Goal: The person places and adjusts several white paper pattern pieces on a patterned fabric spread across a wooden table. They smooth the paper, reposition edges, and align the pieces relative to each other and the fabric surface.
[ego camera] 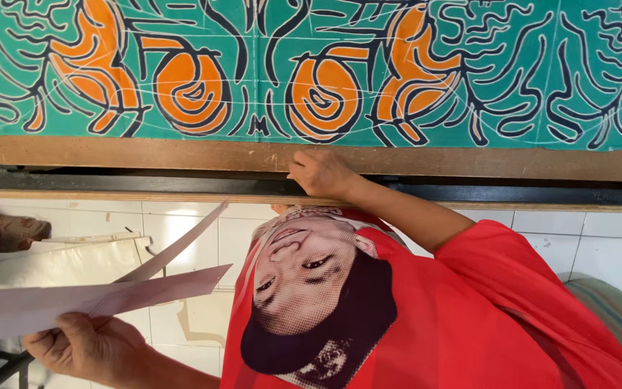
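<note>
left hand grips paper sheet; right hand rests on wooden frame edge.

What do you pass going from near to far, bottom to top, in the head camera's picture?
Left hand holding paper sheets → right hand on the dark rail → wooden frame bar → green and orange patterned cloth.

One head-worn camera looks steeply down from close above the person's own chest. It faces the wooden frame edge and patterned fabric across the top, tiled floor below.
</note>
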